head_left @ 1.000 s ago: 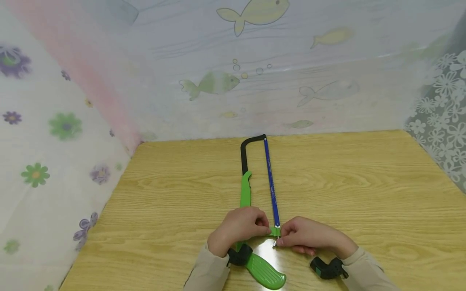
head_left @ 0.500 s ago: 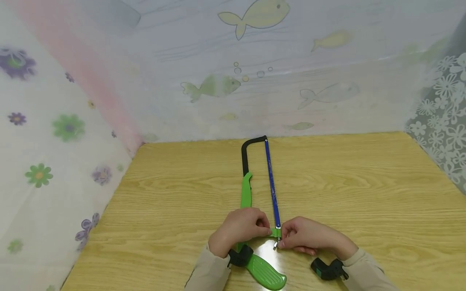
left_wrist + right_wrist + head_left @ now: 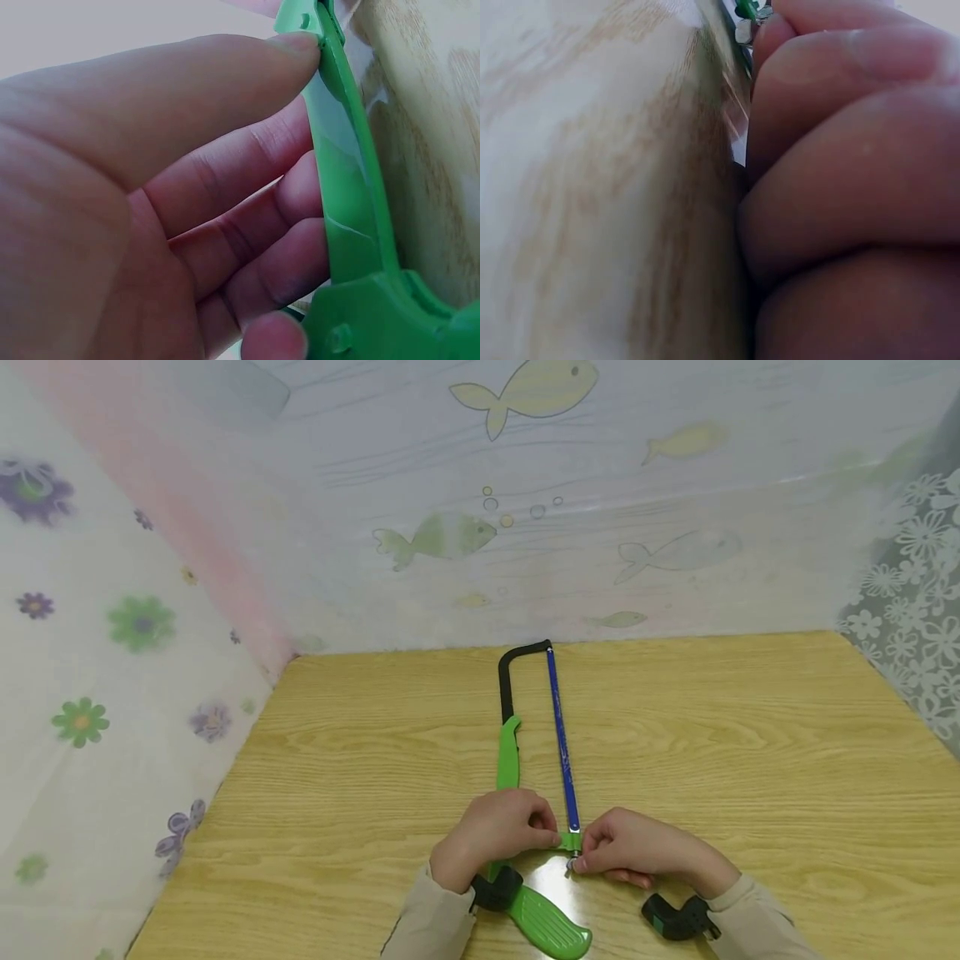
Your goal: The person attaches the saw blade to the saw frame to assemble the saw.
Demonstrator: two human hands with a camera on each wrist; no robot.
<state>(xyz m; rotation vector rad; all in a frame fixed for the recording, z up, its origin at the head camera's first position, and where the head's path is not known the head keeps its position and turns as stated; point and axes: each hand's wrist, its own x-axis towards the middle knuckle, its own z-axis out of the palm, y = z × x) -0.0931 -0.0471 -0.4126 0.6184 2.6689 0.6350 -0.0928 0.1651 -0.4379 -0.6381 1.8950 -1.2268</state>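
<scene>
A hacksaw (image 3: pixel 508 756) lies flat on the table, with a black bow at its far end and a blue blade (image 3: pixel 562 739) along its right side. My left hand (image 3: pixel 495 828) grips the green lower arm of the frame; the left wrist view shows the thumb on this green arm (image 3: pixel 349 195) and the fingers curled behind it. Just below the blade's near end, my right hand (image 3: pixel 645 843) pinches a small metal wing nut (image 3: pixel 572 865). Its fingers mostly hide the nut in the right wrist view, leaving a bit of metal (image 3: pixel 745 31). The green handle (image 3: pixel 551 922) points towards me.
The wood-grain table (image 3: pixel 735 727) extends to both sides of the saw. Behind it hangs a fish-patterned sheet (image 3: pixel 420 585), and a flowered sheet (image 3: pixel 82 668) borders the left. Black wrist devices sit by both cuffs.
The wing nut's angle has changed slightly between the right fingertips. Both hands keep their places, and the saw lies still apart from a slight shift of the whole view.
</scene>
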